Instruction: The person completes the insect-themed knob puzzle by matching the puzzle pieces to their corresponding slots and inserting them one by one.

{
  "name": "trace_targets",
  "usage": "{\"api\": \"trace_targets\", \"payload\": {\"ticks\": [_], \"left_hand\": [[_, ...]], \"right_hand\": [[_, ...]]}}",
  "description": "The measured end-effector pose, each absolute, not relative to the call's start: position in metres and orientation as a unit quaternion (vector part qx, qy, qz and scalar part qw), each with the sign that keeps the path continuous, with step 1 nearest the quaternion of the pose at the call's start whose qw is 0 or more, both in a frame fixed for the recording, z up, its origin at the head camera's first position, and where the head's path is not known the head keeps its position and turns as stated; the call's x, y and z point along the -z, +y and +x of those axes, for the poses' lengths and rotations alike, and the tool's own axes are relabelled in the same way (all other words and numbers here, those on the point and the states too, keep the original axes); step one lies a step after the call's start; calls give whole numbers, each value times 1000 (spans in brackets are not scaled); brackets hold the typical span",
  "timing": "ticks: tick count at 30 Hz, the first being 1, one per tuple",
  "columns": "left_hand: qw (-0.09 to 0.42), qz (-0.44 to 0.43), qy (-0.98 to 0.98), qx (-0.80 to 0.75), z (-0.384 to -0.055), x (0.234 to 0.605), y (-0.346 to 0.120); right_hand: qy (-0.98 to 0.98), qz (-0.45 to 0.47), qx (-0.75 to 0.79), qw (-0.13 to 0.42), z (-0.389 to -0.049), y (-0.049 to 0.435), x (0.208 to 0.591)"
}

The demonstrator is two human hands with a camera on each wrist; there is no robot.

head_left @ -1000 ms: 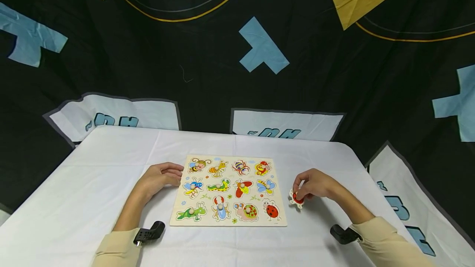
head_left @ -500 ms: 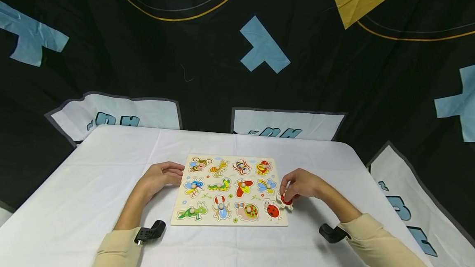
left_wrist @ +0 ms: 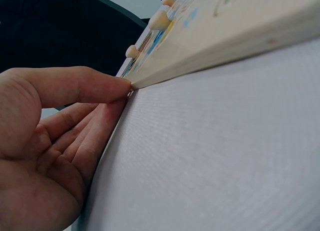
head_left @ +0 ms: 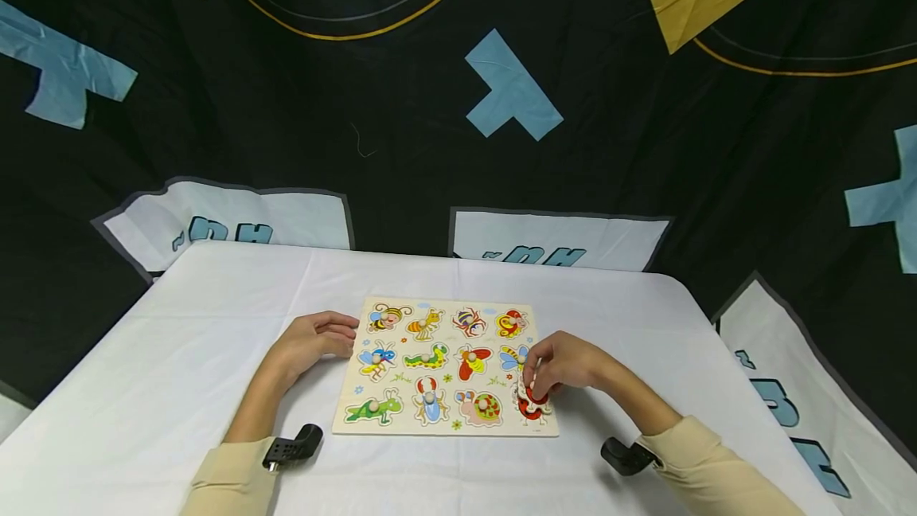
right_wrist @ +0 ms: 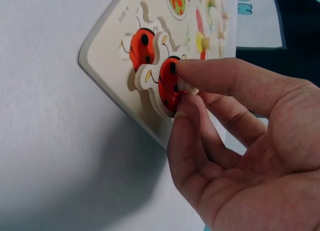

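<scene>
A wooden peg puzzle board (head_left: 444,428) with several insect pieces lies flat on the white table. My right hand (head_left: 569,361) pinches the knob of a ladybug puzzle piece (right_wrist: 169,83) between thumb and fingers. That piece hovers tilted over the board's near right corner, partly covering the printed ladybug recess (right_wrist: 141,47) beneath it. At the board's left edge, my left hand (head_left: 308,347) rests on the table with extended fingers. In the left wrist view its fingertips (left_wrist: 120,88) touch the board's corner edge.
White cloth covers the table (head_left: 215,341). Behind it hangs a black curtain (head_left: 301,118) with blue and yellow shapes. Wooden knobs (left_wrist: 160,20) stand up from the pieces seated in the board. Both wrists wear a black camera (head_left: 294,448).
My right hand has carried the ladybug piece leftward, from the table right of the board to above the board's near right corner. The left hand has stayed at the board's edge.
</scene>
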State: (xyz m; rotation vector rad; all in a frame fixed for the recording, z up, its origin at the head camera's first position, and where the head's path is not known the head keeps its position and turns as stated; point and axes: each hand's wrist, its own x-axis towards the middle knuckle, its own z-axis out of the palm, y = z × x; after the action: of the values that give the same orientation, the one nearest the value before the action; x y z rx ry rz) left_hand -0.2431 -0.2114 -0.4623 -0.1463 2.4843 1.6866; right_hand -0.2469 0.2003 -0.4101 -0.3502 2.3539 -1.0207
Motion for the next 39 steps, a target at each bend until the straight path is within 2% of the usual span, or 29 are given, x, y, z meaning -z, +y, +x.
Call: {"api": "trace_targets", "payload": {"ticks": [39], "left_hand": [[68,-48,825,-559,-242,462,-211]], "right_hand": [[853,-156,390,310,-246,198,426]]}}
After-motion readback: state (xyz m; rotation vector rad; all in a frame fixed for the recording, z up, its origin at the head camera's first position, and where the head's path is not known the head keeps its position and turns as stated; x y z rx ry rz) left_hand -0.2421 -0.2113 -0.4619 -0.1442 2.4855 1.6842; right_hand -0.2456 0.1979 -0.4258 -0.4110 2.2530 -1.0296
